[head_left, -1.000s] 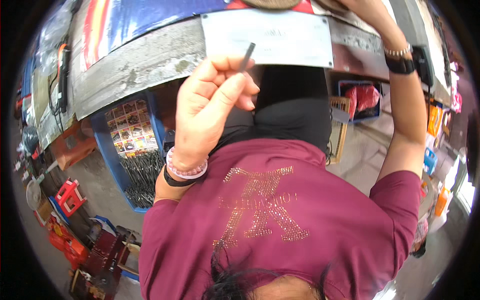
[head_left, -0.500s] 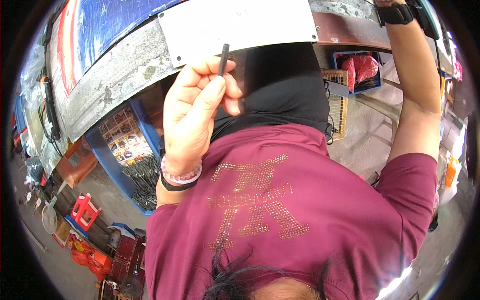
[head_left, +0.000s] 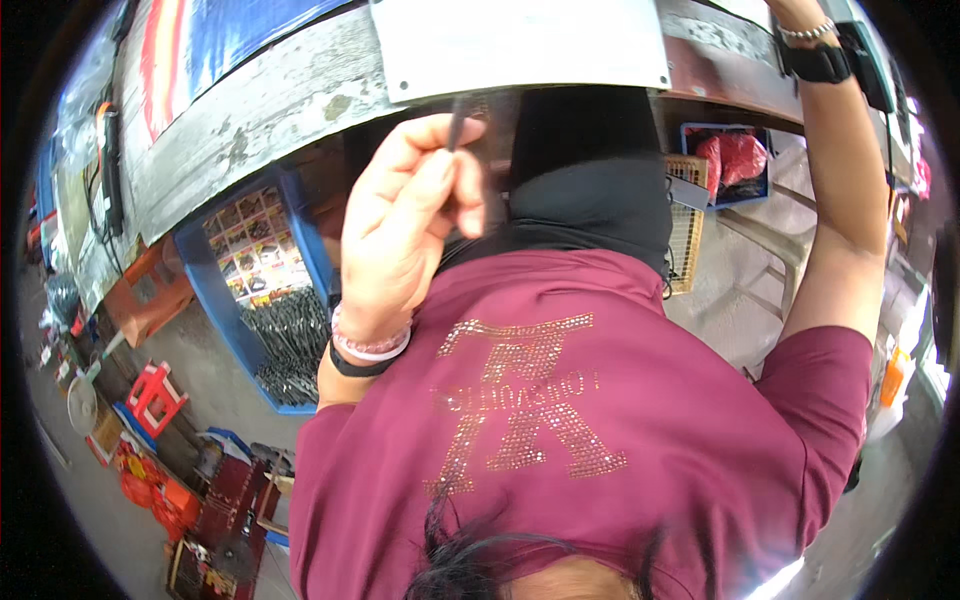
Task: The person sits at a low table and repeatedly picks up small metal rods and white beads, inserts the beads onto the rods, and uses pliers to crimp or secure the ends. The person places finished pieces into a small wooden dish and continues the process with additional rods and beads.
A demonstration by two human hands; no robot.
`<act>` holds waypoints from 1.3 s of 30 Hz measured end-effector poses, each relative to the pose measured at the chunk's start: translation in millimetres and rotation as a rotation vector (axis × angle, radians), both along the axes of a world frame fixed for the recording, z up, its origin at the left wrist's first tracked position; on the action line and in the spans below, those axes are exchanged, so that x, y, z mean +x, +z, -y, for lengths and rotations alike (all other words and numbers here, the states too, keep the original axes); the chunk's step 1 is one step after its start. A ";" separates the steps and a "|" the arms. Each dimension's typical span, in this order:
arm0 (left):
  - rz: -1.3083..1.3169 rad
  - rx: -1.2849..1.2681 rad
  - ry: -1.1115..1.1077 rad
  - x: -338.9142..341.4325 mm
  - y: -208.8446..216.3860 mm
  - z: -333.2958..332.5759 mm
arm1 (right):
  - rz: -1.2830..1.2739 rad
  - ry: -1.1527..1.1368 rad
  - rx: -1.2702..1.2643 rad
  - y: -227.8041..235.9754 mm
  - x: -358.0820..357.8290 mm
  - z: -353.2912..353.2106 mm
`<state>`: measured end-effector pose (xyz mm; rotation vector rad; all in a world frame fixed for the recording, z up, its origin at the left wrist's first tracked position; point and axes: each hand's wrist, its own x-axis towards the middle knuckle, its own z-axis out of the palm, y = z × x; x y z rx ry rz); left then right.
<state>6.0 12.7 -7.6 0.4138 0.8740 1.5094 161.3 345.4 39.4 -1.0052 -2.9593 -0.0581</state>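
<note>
My left hand (head_left: 398,225) is closed, pinching a thin, short black rod (head_left: 457,128) between thumb and forefinger. The rod points up toward the near edge of a white board (head_left: 520,50) on the workbench and is smeared by motion. Bracelets and a dark band circle that wrist. My right arm reaches far to the upper right, with a bead bracelet and a black wristband (head_left: 820,64). Only a sliver of my right hand (head_left: 797,12) shows at the top edge; its fingers are out of the picture.
Left of my body stands a blue bin (head_left: 290,395) with many thin black pieces and a printed sheet. A worn grey bench (head_left: 250,130) runs across the top. A blue crate (head_left: 740,190) holding red bags, a yellow mesh rack (head_left: 685,240) and a stool (head_left: 765,235) sit below it.
The view has shifted, so the board and bench appear farther right. My left hand still pinches the rod, now blurred. My right hand has slipped slightly farther out at the top.
</note>
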 end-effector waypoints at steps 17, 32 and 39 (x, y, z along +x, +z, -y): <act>-0.042 -0.055 -0.053 12.5 -1.0 9.1 | -0.431 -0.102 -0.232 -8.4 20.3 15.5; 0.294 -0.175 -0.138 24.4 -1.3 -4.7 | -0.780 -0.130 -0.404 -10.9 14.8 64.5; 0.533 -0.199 -0.178 22.1 -8.5 -5.2 | -0.846 -0.025 -1.105 -17.4 19.9 173.1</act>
